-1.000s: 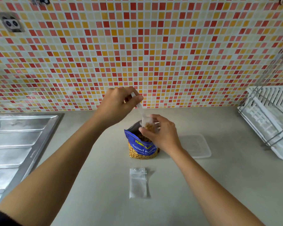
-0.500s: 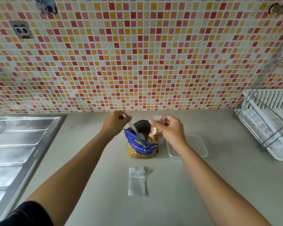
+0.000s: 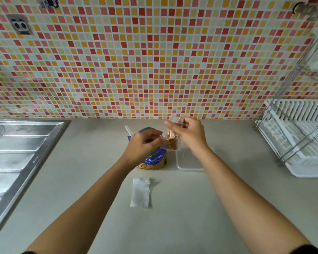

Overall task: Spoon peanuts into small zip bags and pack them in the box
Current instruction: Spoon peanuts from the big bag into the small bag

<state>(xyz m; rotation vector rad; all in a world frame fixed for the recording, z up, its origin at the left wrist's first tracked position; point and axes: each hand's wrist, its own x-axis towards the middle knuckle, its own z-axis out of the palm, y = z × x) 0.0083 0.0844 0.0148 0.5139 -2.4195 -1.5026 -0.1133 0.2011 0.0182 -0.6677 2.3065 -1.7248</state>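
Note:
The blue and yellow peanut bag [image 3: 154, 160] stands open on the counter. A white spoon [image 3: 129, 131] sticks out of it, its handle free to the left of my left hand [image 3: 143, 143]. That hand is over the peanut bag, and its blurred fingertips reach the side of a small zip bag [image 3: 172, 142] partly filled with peanuts. My right hand [image 3: 189, 134] pinches this zip bag's top edge and holds it up between the peanut bag and the clear plastic box [image 3: 189, 162]. An empty zip bag [image 3: 140, 192] lies flat nearer to me.
A steel sink drainboard [image 3: 17, 162] fills the left side. A white dish rack with a wire frame [image 3: 301, 140] stands at the right. The tiled wall runs along the back of the grey counter [image 3: 173, 217].
My left hand has left the spoon in the peanut bag and moved right towards the zip bag. My right hand has lifted the filled zip bag a little higher.

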